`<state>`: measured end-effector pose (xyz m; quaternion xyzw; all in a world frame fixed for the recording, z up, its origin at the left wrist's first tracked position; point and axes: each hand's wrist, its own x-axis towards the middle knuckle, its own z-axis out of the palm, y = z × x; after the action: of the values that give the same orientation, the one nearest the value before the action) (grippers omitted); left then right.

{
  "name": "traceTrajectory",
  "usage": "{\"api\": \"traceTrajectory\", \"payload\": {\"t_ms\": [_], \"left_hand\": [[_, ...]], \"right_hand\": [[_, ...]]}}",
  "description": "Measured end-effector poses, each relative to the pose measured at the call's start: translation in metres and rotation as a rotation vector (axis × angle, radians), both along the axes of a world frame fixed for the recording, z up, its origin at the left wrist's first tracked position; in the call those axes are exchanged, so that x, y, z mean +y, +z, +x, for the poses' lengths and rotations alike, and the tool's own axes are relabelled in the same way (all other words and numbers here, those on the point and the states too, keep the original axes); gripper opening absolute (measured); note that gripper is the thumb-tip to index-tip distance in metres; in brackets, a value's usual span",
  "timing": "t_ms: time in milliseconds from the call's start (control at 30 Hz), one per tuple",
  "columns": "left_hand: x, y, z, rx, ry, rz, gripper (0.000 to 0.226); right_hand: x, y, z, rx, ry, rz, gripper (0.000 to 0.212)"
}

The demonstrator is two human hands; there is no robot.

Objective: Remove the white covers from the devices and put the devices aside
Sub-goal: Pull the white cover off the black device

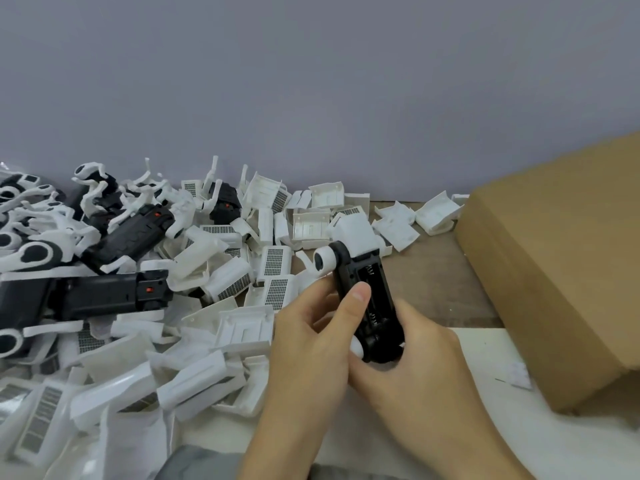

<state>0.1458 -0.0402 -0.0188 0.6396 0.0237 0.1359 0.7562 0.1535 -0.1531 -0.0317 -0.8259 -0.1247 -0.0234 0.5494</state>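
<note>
Both hands sit closest to the lens, meeting around one black device (367,299) just left of the cardboard box (554,271). Left hand (311,344) curls round the device from its left side, its thumb lying across the open black body and its fingers wrapped behind. Right hand (412,355) cups the device's lower end from the right, its thumb pressed against the black housing; its other fingers are hidden underneath, though the grip looks closed on the body. Springs show inside the device's exposed compartment. At its upper end a white cover (356,233) is still seated on the device, and a round white-and-black knob sticks out to the left just below that cover.

Left of the box and beyond the hands, the wooden worktop (443,282) carries a broad heap of loose white covers (242,327), many with grey mesh patches, spreading from near the box's far corner across to the left edge of the view. Farther left from the box, in and above that heap, lie several black devices (114,292) mixed with curved white pieces. A white sheet (485,375) lies on the worktop beside the box's near corner, under the right hand, with a small crumpled white scrap (517,374) touching the box's base. Behind everything stands a plain grey wall (311,81).
</note>
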Motion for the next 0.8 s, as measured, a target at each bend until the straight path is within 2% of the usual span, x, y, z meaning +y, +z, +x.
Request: {"api": "traceTrajectory", "payload": {"t_ms": [233,500,667,800], "left_hand": [[-0.002,-0.001,0.000,0.006,0.016,0.002,0.014],[-0.003,-0.003,0.001,-0.052,-0.004,0.022,0.011],[-0.005,-0.004,0.002,-0.118,0.038,0.067,0.020],[-0.006,-0.007,0.003,-0.143,0.030,0.227,0.030]], "right_hand": [[0.003,0.001,-0.003,-0.012,-0.006,0.047,0.040],[-0.001,0.001,-0.002,-0.092,-0.088,-0.032,0.041],[-0.001,0.003,0.000,-0.050,0.045,0.049,0.040],[-0.009,0.007,0.003,-0.084,0.022,0.249,0.064]]}}
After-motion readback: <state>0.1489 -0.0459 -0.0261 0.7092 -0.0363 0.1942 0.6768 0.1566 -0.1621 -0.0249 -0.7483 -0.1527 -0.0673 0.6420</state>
